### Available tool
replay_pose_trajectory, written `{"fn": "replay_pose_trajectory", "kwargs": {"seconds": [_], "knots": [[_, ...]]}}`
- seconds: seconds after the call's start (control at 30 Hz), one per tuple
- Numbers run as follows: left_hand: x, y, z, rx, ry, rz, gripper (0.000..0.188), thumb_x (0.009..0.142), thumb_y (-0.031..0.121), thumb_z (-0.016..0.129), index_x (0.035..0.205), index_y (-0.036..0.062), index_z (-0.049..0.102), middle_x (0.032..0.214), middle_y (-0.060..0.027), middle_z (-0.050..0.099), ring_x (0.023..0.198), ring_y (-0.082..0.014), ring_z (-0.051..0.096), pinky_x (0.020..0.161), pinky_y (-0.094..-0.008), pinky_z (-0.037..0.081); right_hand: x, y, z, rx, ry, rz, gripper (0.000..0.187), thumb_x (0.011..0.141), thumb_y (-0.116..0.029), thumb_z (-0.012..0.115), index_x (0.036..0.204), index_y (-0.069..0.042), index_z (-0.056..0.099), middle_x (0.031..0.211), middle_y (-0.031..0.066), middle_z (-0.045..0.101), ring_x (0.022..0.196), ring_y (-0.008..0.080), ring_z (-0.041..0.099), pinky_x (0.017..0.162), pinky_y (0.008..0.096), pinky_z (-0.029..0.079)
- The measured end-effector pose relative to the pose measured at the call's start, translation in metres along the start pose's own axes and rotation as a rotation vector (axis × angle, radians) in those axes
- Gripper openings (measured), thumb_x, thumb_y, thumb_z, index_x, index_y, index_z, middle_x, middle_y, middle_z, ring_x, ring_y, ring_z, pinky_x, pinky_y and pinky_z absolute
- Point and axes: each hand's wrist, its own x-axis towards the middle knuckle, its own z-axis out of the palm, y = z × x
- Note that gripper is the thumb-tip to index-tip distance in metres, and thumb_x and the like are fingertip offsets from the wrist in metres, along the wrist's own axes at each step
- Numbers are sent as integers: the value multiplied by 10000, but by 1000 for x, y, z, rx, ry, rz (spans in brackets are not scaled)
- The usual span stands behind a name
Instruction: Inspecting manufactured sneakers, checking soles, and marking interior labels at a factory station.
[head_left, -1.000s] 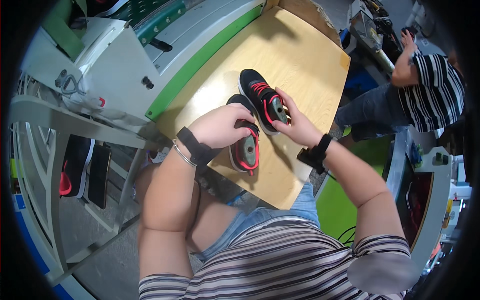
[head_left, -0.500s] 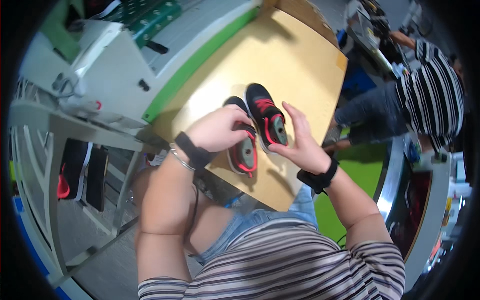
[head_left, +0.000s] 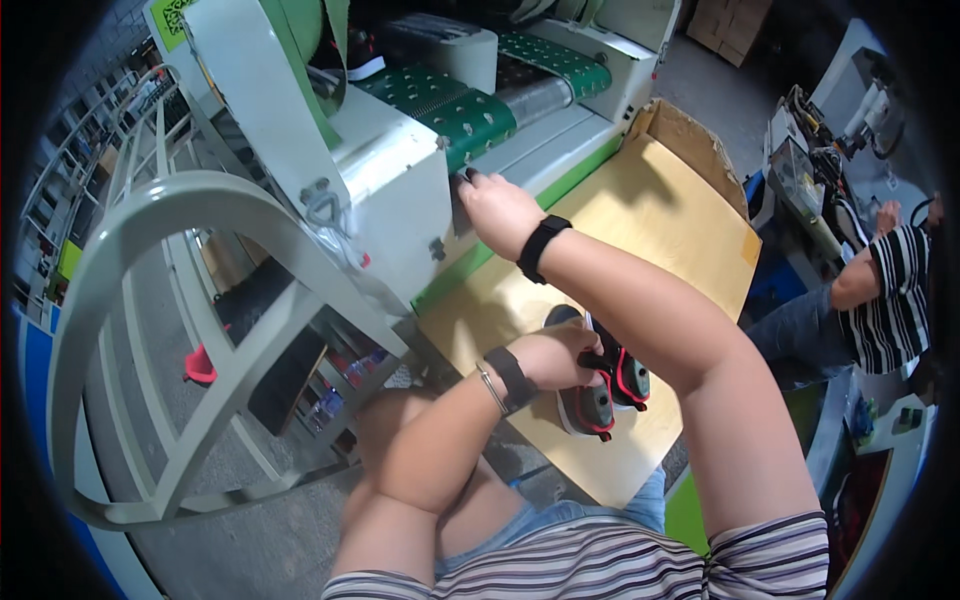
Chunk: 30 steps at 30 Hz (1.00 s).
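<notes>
A pair of black sneakers with red trim stands on a tan board. My left hand [head_left: 553,356] is closed on the upper of the left sneaker [head_left: 588,408], its fingers curled near the laces. Touching it on the right is the other sneaker [head_left: 630,378], partly behind my right forearm. That arm stretches across to the machine. There my right hand [head_left: 503,214] has its fingers bent around a small black knob [head_left: 472,174] at the machine's edge, mostly covered by the fingertips.
The tan board [head_left: 690,200] ends at a cardboard flap [head_left: 700,150]. Beyond it runs a green perforated conveyor belt [head_left: 470,125] in a white machine housing [head_left: 390,190]. Left stands a grey metal rack [head_left: 200,200] holding dark shoe parts. A person in stripes [head_left: 885,300] works at right.
My right hand has left the sneakers and reached up and left to the machine's knob. My left hand stays at the left sneaker. The view has swung toward the machine.
</notes>
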Motion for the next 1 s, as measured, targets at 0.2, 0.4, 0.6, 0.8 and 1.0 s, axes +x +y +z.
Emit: {"fn": "replay_pose_trajectory", "kwargs": {"seconds": [0.2, 0.4, 0.6, 0.8, 1.0], "knots": [[-1, 2, -1, -93, -3, -17, 394, 793, 289, 738, 1078, 26, 668, 1123, -181, 630, 1074, -334, 613, 948, -390, 479, -1, 20, 1, 55, -4, 26, 117, 826, -23, 556, 929, 0, 607, 916, 189, 660, 935, 365, 629, 816, 456, 530], [-3, -5, -4, -259, 76, 33, 292, 873, 118, 668, 1134, -11, 644, 1009, -124, 704, 914, -203, 670, 829, -325, 531, -86, 34, -54, 320, -105, 247, 455, 817, -9, 535, 1268, 51, 546, 1105, 266, 612, 1043, 410, 588, 935, 452, 474], [-2, 57, -6, -438, 137, -43, 317, 918, 138, 687, 1174, -34, 617, 1061, -86, 649, 886, -138, 642, 786, -279, 518, -249, 39, -130, 1410, -44, 628, 277, 837, -43, 678, 1073, -36, 532, 929, 10, 590, 836, 74, 570, 729, 241, 486], [8, 116, 61, -90, 134, 70, 427, 897, 95, 695, 1289, -7, 563, 1056, -145, 633, 892, -229, 618, 776, -325, 504, -341, 2, -119, 1617, 328, 869, 235, 897, -144, 731, 994, -71, 529, 857, -39, 552, 781, 26, 509, 685, 190, 403], [-10, 143, 117, 0, 214, -96, 272, 992, 139, 567, 1217, -15, 559, 790, -106, 585, 693, -266, 586, 690, -319, 490, -385, -5, -111, 1792, 247, 876, 151, 986, -215, 616, 980, -68, 578, 832, -41, 558, 750, 39, 520, 673, 200, 418]]}}
